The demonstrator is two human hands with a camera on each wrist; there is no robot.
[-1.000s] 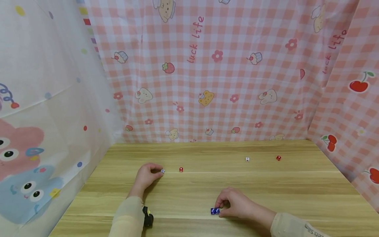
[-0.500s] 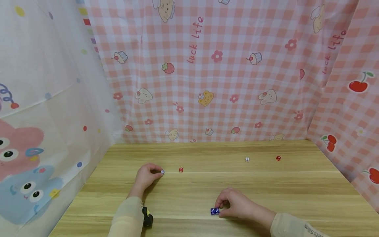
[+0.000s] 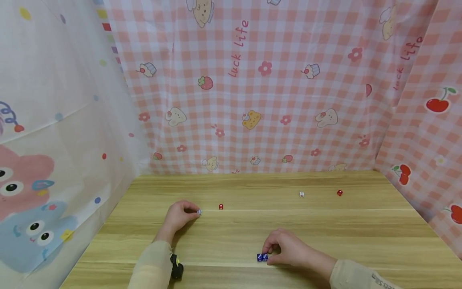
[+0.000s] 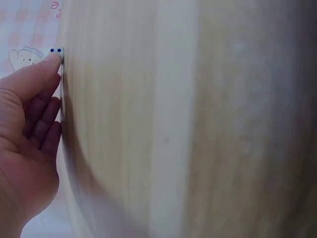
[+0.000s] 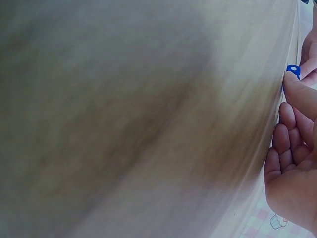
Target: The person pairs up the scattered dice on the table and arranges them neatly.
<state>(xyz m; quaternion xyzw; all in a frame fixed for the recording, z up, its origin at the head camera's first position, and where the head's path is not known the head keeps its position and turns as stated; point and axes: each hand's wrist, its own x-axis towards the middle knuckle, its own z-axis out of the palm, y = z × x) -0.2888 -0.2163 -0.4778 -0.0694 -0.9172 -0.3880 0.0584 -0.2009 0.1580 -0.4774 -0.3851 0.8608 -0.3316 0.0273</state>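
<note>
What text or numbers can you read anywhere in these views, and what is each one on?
"luck life": pink script on the back checked curtain.
"luck life" again: on the right curtain, partly lost in a fold.
Sleeve print at the right wrist: too small to read.
White die pinched in the left hand: two blue pips show in the left wrist view.
Blue dice at the right hand: pips too small to count.

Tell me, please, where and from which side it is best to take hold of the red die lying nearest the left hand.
Pinch the red die on two opposite side faces, coming from above. It is a small cube lying flat on the table, apart from the white die at the left hand, so its sides look free.
</note>
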